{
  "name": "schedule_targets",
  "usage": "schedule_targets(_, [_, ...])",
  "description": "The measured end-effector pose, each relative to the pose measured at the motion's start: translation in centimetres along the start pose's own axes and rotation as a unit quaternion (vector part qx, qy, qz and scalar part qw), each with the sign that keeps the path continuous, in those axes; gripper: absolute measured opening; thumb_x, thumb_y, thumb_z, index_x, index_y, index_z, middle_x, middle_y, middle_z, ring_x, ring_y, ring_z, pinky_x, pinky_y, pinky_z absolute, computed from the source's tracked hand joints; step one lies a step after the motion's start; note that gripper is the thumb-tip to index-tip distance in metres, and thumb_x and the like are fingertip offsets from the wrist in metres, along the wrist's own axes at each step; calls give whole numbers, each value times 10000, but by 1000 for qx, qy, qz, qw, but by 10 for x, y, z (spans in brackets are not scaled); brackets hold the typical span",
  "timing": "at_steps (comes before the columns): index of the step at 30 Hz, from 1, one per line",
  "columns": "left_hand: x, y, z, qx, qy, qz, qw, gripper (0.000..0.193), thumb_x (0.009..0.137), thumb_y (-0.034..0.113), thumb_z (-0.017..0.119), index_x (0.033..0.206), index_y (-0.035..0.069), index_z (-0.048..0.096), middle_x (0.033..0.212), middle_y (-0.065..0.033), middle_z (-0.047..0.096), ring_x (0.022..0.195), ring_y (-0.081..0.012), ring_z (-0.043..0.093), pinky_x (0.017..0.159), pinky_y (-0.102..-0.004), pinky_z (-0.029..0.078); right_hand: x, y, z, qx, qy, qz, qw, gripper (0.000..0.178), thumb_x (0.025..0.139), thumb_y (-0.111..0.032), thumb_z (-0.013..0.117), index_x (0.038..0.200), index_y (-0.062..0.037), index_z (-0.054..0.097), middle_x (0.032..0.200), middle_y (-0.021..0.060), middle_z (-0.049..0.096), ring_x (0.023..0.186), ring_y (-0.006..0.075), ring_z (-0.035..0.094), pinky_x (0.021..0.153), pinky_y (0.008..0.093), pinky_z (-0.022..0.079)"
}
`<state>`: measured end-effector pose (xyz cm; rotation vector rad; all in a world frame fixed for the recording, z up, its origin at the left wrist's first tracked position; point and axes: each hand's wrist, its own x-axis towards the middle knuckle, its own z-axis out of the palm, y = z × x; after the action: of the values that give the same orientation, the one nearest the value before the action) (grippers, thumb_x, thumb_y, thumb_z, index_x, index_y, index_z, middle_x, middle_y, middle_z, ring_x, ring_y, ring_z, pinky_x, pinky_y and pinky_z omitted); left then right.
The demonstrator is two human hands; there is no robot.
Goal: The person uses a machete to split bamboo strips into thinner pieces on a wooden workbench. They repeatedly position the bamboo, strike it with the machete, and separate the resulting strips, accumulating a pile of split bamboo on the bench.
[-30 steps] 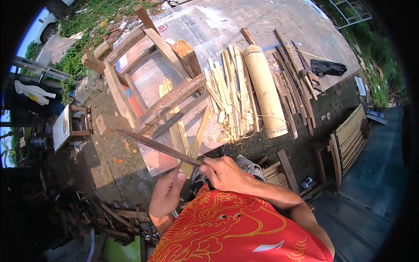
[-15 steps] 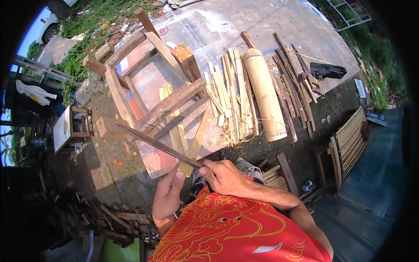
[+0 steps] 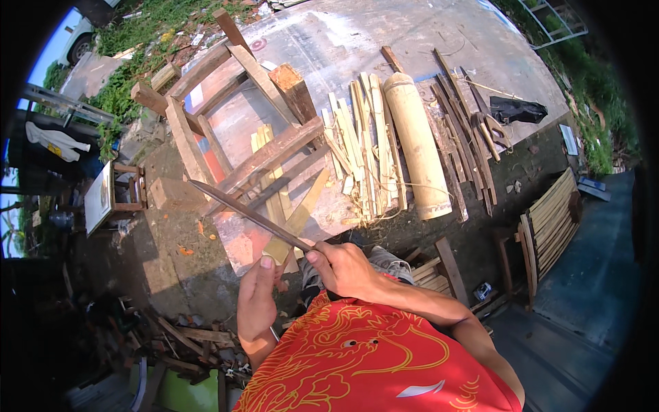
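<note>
My left hand (image 3: 257, 302) is closed on the near end of a flat, pale bamboo strip (image 3: 306, 211), its thumb lying along the top. The strip slants away to the far right. In my right hand (image 3: 349, 272) is the handle end of a long, dark-bladed knife (image 3: 240, 215). Its blade points to the far left and crosses over the strip close to my left thumb. Just beyond the blade stands a wooden frame (image 3: 280, 154) of rough brown bars, with other pale strips lying under it.
Right of the frame lie split bamboo strips (image 3: 374, 141), a thick bamboo tube (image 3: 417, 154), dark wooden sticks (image 3: 458, 127), a handsaw (image 3: 491, 135) and a black plastic bag (image 3: 516, 110). A small stool (image 3: 113, 198) stands left. A slatted bamboo panel (image 3: 551, 226) leans at right.
Both hands have shifted slightly left, carrying the knife and strip. The knife tip has moved a little farther away, and the strip's near end lies farther left.
</note>
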<state>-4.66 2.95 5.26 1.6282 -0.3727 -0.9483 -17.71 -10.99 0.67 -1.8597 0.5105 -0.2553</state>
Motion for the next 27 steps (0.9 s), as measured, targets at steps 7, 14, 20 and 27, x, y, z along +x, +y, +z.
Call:
schedule_targets(7, [1, 0, 2, 20, -3, 2, 1000, 520, 1078, 418, 438, 1243, -35, 632, 1025, -54, 668, 861, -129, 545, 700, -295, 431, 4, 10, 4, -18, 34, -21, 999, 300, 1024, -224, 545, 999, 65, 622, 612, 240, 576, 569, 443, 610, 525, 488, 465])
schedule_targets(14, [1, 3, 3, 34, -21, 18, 999, 507, 1080, 409, 429, 1245, -24, 635, 961, -31, 633, 842, -125, 530, 703, -295, 437, 0, 13, 9, 28, 40, -165, 985, 433, 1050, -315, 508, 822, 44, 591, 520, 228, 545, 505, 448, 596, 495, 516, 463])
schedule_targets(20, [1, 9, 7, 18, -25, 18, 999, 528, 1078, 396, 421, 1421, 14, 544, 1048, -42, 632, 872, -119, 520, 711, -279, 431, -1, 11, 9, -6, 75, 5, 997, 399, 1046, -297, 513, 824, 23, 593, 508, 209, 545, 519, 436, 607, 498, 498, 463])
schedule_targets(27, [0, 14, 15, 43, -18, 2, 999, 579, 1068, 437, 430, 1488, 43, 478, 1113, -31, 638, 882, -114, 506, 714, -264, 415, -1, 6, 3, 19, 50, 63, 997, 394, 1057, -281, 493, 850, 38, 595, 595, 235, 592, 540, 418, 628, 520, 479, 479])
